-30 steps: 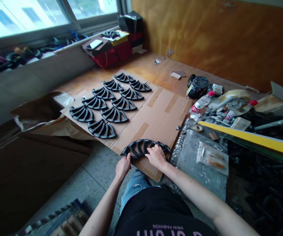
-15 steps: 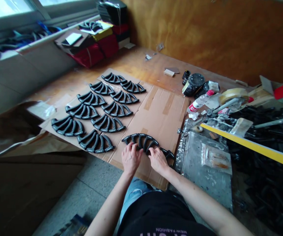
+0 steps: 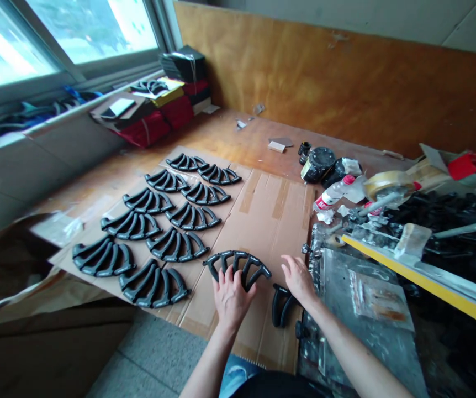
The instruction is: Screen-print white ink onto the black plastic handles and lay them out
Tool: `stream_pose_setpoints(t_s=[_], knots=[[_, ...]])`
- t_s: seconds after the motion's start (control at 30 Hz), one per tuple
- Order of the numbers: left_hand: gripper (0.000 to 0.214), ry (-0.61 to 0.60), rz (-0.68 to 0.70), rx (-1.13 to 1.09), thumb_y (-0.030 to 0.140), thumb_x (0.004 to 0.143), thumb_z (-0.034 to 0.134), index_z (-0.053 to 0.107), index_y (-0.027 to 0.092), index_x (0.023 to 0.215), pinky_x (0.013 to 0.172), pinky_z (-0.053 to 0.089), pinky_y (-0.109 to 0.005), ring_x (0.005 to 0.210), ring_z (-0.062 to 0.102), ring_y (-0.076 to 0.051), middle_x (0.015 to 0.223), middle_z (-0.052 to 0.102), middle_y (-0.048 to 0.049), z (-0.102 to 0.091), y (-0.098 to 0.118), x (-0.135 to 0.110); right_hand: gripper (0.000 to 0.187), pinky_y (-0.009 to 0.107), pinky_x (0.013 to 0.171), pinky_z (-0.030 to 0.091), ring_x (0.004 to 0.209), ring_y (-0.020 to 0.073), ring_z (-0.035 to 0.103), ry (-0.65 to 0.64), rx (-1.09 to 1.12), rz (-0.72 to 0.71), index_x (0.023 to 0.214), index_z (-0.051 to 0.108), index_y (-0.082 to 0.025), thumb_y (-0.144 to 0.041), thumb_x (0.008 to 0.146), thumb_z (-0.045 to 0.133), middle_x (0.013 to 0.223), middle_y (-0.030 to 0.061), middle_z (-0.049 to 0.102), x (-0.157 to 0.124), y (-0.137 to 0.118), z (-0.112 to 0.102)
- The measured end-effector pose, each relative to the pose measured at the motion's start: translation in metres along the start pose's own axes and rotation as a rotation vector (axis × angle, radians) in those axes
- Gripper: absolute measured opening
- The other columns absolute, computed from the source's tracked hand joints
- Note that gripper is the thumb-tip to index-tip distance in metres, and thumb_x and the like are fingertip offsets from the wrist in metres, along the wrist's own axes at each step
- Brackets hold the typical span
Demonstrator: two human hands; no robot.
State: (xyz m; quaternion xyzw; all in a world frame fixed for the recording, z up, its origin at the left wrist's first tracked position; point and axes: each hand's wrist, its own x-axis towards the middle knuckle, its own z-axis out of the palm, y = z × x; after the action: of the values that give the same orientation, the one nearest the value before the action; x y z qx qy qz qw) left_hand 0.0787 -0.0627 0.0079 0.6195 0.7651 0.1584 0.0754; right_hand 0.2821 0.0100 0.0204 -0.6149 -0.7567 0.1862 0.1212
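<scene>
A black fan-shaped ribbed part (image 3: 255, 266) lies on a cardboard sheet (image 3: 275, 213) in front of me. My left hand (image 3: 233, 298) grips its near side, with fingers between the ribs and the palm hiding its narrow end. To the right, my right hand (image 3: 298, 276) is lifted away, fingers stretched and holding nothing. Below and beside that hand lies a smaller black forked piece (image 3: 280, 307), partly hidden by the wrist. More black fan-shaped parts (image 3: 155, 284) lie in two rows on the left half of the cardboard.
On the right are a plastic bottle (image 3: 332, 193), a black jar (image 3: 320, 164), a tape roll (image 3: 389, 185) and a yellow-edged bar (image 3: 420, 282) beside a heap of black pieces (image 3: 453, 221). Red bundles (image 3: 147, 124) stand at the back left, under the window.
My right hand has let go of the fan-shaped part and moved right, its fingers opening. My left hand stays on the part. The head view has tilted up.
</scene>
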Motion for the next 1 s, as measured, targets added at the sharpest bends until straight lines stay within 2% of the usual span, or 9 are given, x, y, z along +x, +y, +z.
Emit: stream_pose_setpoints(t_s=[0.1, 0.23, 0.33, 0.43, 0.57, 0.67, 0.77, 0.9, 1.0], knots=[[0.047, 0.068, 0.081, -0.006, 0.048, 0.076, 0.066, 0.068, 0.017, 0.111, 0.107, 0.032, -0.057, 0.129, 0.045, -0.042, 0.132, 0.059, -0.0173, -0.005, 0.008, 0.055, 0.044, 0.041, 0.108, 0.041, 0.127, 0.0267, 0.05, -0.111, -0.098, 0.011, 0.134, 0.055, -0.009, -0.013, 0.091, 0.046, 0.136, 0.015, 0.059, 0.016, 0.009, 0.013], [0.049, 0.058, 0.216, -0.046, 0.051, 0.075, 0.066, 0.068, 0.018, 0.11, 0.109, 0.029, -0.055, 0.127, 0.045, -0.039, 0.131, 0.059, -0.0156, 0.007, 0.037, 0.167, 0.052, 0.042, 0.112, 0.037, 0.14, 0.0282, 0.037, -0.181, -0.193, 0.04, 0.142, 0.048, -0.007, -0.013, 0.09, 0.045, 0.15, 0.0149, 0.044, 0.021, 0.014, 0.035], [0.052, -0.043, 0.3, -0.055, 0.055, 0.075, 0.065, 0.067, 0.018, 0.112, 0.11, 0.027, -0.054, 0.126, 0.044, -0.038, 0.129, 0.059, -0.0148, 0.026, 0.065, 0.253, 0.054, 0.039, 0.114, 0.037, 0.142, 0.0255, 0.035, -0.177, -0.203, 0.054, 0.144, 0.047, -0.01, -0.013, 0.089, 0.045, 0.153, 0.0121, 0.04, 0.016, 0.022, 0.05], [0.057, -0.14, 0.3, -0.038, 0.057, 0.074, 0.065, 0.066, 0.018, 0.115, 0.11, 0.025, -0.054, 0.127, 0.041, -0.037, 0.131, 0.057, -0.015, 0.047, 0.088, 0.322, 0.054, 0.037, 0.115, 0.037, 0.143, 0.0242, 0.034, -0.154, -0.204, 0.061, 0.144, 0.047, -0.012, -0.015, 0.09, 0.044, 0.154, 0.0089, 0.039, 0.012, 0.032, 0.062], [0.06, -0.164, 0.214, -0.021, 0.056, 0.073, 0.066, 0.064, 0.015, 0.117, 0.108, 0.025, -0.057, 0.125, 0.044, -0.038, 0.127, 0.058, -0.0183, 0.07, 0.098, 0.384, 0.056, 0.035, 0.114, 0.039, 0.144, 0.0226, 0.032, -0.114, -0.187, 0.059, 0.146, 0.044, -0.017, -0.017, 0.091, 0.044, 0.155, 0.0037, 0.037, 0.007, 0.04, 0.07], [0.06, -0.146, 0.09, -0.004, 0.054, 0.079, 0.06, 0.062, 0.009, 0.119, 0.103, 0.031, -0.06, 0.125, 0.044, -0.042, 0.128, 0.056, -0.0241, 0.079, 0.091, 0.409, 0.059, 0.032, 0.112, 0.041, 0.144, 0.0214, 0.033, -0.12, -0.15, 0.073, 0.147, 0.044, -0.02, -0.013, 0.088, 0.045, 0.155, 0.0023, 0.037, 0.005, 0.041, 0.074], [0.06, -0.097, -0.009, 0.006, 0.051, 0.086, 0.051, 0.057, 0.006, 0.126, 0.099, 0.036, -0.06, 0.134, 0.034, -0.046, 0.141, 0.044, -0.0293, 0.084, 0.083, 0.415, 0.064, 0.031, 0.113, 0.041, 0.144, 0.0203, 0.032, -0.117, -0.112, 0.085, 0.148, 0.042, -0.021, -0.009, 0.085, 0.046, 0.156, 0.0019, 0.036, 0.004, 0.042, 0.076], [0.066, -0.029, 0.07, -0.004, 0.05, 0.092, 0.043, 0.037, 0.016, 0.149, 0.11, 0.024, -0.062, 0.147, 0.011, -0.043, 0.161, 0.018, -0.0209, 0.094, 0.076, 0.39, 0.064, 0.034, 0.114, 0.04, 0.145, 0.0206, 0.03, -0.09, -0.066, 0.096, 0.149, 0.04, -0.023, -0.009, 0.086, 0.046, 0.157, 0.0016, 0.034, 0.006, 0.039, 0.074], [0.067, 0.051, 0.224, -0.062, 0.049, 0.093, 0.041, 0.032, 0.019, 0.152, 0.115, 0.018, -0.06, 0.149, 0.009, -0.038, 0.162, 0.017, -0.0188, 0.107, 0.068, 0.355, 0.066, 0.036, 0.115, 0.038, 0.145, 0.0222, 0.031, -0.099, -0.037, 0.113, 0.149, 0.039, -0.02, -0.008, 0.085, 0.049, 0.156, 0.0057, 0.034, 0.01, 0.032, 0.068]])
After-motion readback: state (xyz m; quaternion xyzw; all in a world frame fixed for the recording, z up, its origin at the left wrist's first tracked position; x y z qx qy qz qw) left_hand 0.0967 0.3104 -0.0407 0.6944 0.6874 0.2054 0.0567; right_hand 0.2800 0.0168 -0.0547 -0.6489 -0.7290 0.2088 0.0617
